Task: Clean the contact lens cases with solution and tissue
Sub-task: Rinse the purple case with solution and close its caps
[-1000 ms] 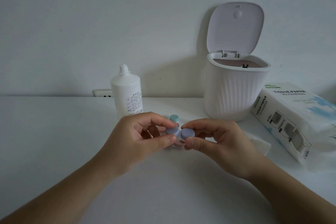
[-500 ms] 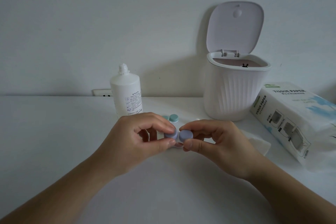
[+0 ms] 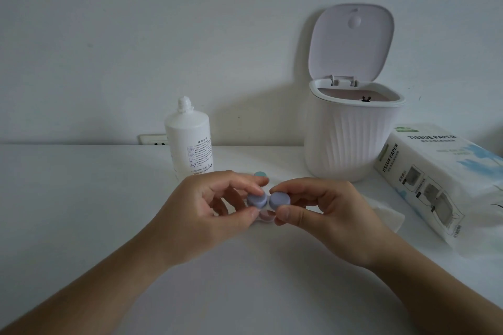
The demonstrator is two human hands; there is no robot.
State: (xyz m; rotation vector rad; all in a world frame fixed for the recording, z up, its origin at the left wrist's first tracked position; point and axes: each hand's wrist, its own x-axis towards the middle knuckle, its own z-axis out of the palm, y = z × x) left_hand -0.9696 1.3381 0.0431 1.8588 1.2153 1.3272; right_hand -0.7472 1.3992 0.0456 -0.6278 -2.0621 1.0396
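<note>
**Caps gripped at both ends as lens case is worked over the table**

While both hands have barely shifted over the past second, the pair of lavender caps between them has turned slightly, the right one now tilted to show more of its flat top, which suggests the caps are being twisted, though whether off or on cannot be told. At left stands the white solution bottle (image 3: pixel 189 139), upright near the wall with its nozzle bare, in front of a wall socket (image 3: pixel 153 139). The left hand (image 3: pixel 206 212) pinches the left lavender cap (image 3: pixel 256 201) between curled fingers and thumb. A teal-capped lens case (image 3: pixel 260 174) peeks out just behind those fingers. The lavender lens case (image 3: pixel 268 202) is held just above the white table (image 3: pixel 81 212), a pinkish well visible beneath the caps. The right hand (image 3: pixel 324 209) clamps thumb and forefinger on the right lavender cap (image 3: pixel 280 200). A white tissue (image 3: pixel 386 216) lies flat under and beside that hand. Farther right, a ribbed desktop bin (image 3: pixel 351 139) stands with its lid up, and a tissue paper pack (image 3: pixel 435 179) lies near the edge.
</note>
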